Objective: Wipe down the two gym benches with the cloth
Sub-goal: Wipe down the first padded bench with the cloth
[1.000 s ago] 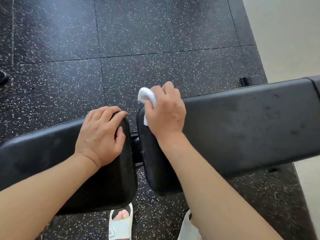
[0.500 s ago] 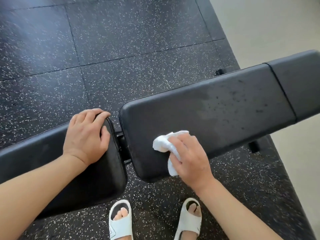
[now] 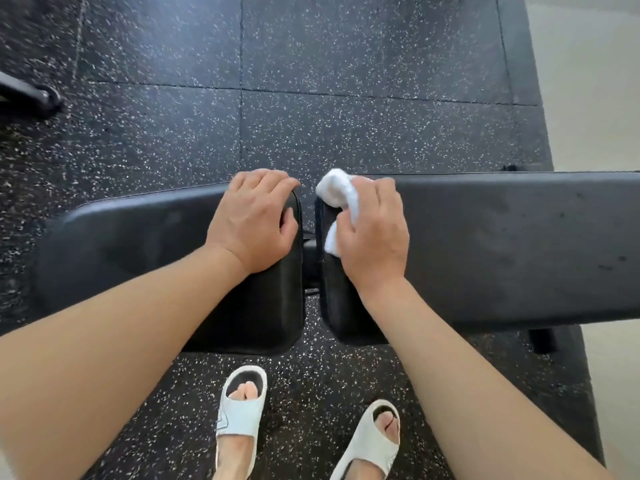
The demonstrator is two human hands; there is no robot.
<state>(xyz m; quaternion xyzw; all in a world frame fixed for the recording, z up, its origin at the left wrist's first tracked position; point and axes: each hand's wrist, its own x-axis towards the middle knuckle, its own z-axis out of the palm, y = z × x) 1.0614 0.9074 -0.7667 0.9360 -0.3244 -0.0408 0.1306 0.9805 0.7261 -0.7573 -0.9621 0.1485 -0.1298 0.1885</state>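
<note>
At far left a dark metal foot (image 3: 33, 95) of other equipment juts in from the frame edge, well apart from the work. The left bench pad (image 3: 138, 244) runs from a rounded left end to a squared right end, with speckled rubber floor (image 3: 311, 64) open beyond its far edge and in front of its near edge. The left hand (image 3: 254, 220) rests flat on this pad's right end, its fingers spread loosely with their tips curled over the far corner, holding nothing.

A narrow gap parts the two pads, bridged by a dark frame piece (image 3: 310, 252). Just right of it, the right hand (image 3: 374, 233) bunches the white cloth (image 3: 337, 195) in its grip, fingers curled round it, pressing it on the far left corner of the right bench pad (image 3: 519, 251). That pad stretches out past the right frame edge, its surface flecked with dark spots.

Half a second ago the cloth was down at the near edge of the right pad; it has since travelled up to the far corner beside the gap, while the left hand has stayed planted.

Below, two feet in white slides (image 3: 242, 407) stand on the floor close to the pads' near edges. At right the rubber tiles end against a pale floor strip (image 3: 588, 98).
</note>
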